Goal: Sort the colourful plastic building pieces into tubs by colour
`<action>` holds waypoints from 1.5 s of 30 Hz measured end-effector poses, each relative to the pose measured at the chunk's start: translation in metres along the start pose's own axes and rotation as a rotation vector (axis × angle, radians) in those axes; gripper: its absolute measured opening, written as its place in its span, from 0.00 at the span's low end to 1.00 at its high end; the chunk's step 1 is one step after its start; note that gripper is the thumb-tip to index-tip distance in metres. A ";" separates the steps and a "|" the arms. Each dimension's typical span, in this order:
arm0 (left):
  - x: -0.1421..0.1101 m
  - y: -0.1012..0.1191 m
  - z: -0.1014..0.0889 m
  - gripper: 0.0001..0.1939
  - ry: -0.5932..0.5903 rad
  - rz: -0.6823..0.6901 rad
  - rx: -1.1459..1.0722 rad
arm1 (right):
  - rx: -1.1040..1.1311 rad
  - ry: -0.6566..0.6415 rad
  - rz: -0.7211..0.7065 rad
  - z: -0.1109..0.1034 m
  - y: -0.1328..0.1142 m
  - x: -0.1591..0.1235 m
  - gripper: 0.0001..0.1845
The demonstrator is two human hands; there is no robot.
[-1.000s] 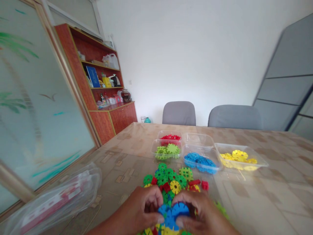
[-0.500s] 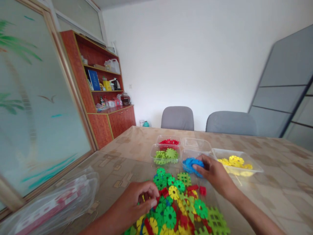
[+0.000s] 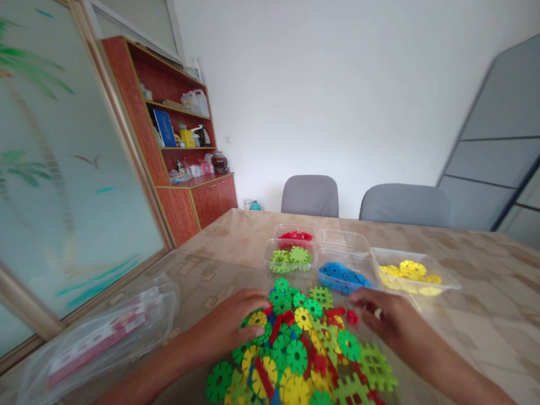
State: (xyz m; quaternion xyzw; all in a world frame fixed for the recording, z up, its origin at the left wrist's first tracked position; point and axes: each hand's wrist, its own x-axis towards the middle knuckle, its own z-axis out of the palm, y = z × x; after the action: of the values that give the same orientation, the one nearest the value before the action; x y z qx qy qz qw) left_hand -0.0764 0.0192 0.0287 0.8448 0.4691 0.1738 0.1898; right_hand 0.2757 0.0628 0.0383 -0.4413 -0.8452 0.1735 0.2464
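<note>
A mixed pile of plastic building pieces lies before me: a green notched disc [image 3: 296, 356], a yellow disc [image 3: 303, 318], lime lattice squares [image 3: 375, 368] and red pieces. Over the pile's left side is my left hand [image 3: 238, 318], thumb and fingers apart, with a red piece close to its fingertips. To the right, my right hand [image 3: 382, 312] hovers with fingers loosely curved and apart, beside a small red block [image 3: 353, 318]. Just beyond it stands a clear tub with blue discs [image 3: 343, 277]. Neither hand visibly holds a piece.
Behind the pile are tubs of lime pieces [image 3: 291, 259], red pieces [image 3: 296, 237] and yellow discs [image 3: 411, 271], with a clear container [image 3: 343, 242] among them. A plastic bag [image 3: 105, 332] lies at left. Grey chairs [image 3: 310, 195] stand beyond the table.
My right hand has let go of blue discs at the blue tub and come back toward the pile. My left hand has shifted slightly left and its fingers have spread. The view tilted a little.
</note>
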 end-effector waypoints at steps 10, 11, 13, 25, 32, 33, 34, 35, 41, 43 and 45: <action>0.018 0.005 -0.001 0.10 0.052 0.034 -0.058 | 0.095 -0.289 -0.236 0.032 -0.054 -0.022 0.15; 0.022 -0.001 -0.002 0.10 0.071 0.014 -0.038 | 0.111 -0.253 -0.244 0.030 -0.054 -0.018 0.14; 0.029 -0.012 0.000 0.11 0.081 -0.020 -0.003 | 0.081 -0.172 -0.233 0.030 -0.045 -0.011 0.13; 0.064 -0.021 0.019 0.17 -0.013 -0.135 -0.023 | -0.018 -0.239 -0.203 0.055 -0.020 -0.013 0.22; 0.063 -0.008 0.015 0.13 -0.090 -0.098 -0.143 | 0.036 -0.256 -0.177 0.048 -0.027 -0.011 0.19; 0.062 -0.007 0.012 0.09 -0.102 -0.081 -0.158 | 0.047 -0.256 -0.178 0.047 -0.028 -0.010 0.18; 0.060 -0.007 0.009 0.06 -0.113 -0.064 -0.170 | 0.062 -0.256 -0.179 0.045 -0.030 -0.010 0.16; 0.059 -0.007 0.006 0.06 -0.120 -0.051 -0.176 | 0.082 -0.255 -0.182 0.044 -0.032 -0.009 0.14; 0.066 -0.014 0.006 0.08 -0.098 -0.062 -0.138 | 0.165 -0.252 -0.200 0.036 -0.036 -0.009 0.10; 0.072 -0.015 0.011 0.07 -0.090 -0.061 -0.110 | 0.161 -0.251 -0.196 0.035 -0.035 -0.010 0.10; 0.078 -0.014 0.014 0.13 -0.094 -0.042 -0.080 | 0.162 -0.250 -0.194 0.034 -0.035 -0.011 0.11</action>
State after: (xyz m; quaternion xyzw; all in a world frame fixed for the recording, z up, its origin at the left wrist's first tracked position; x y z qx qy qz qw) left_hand -0.0408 0.0903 0.0186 0.8337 0.4701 0.1485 0.2490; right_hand 0.2386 0.0322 0.0260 -0.3116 -0.8912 0.2699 0.1895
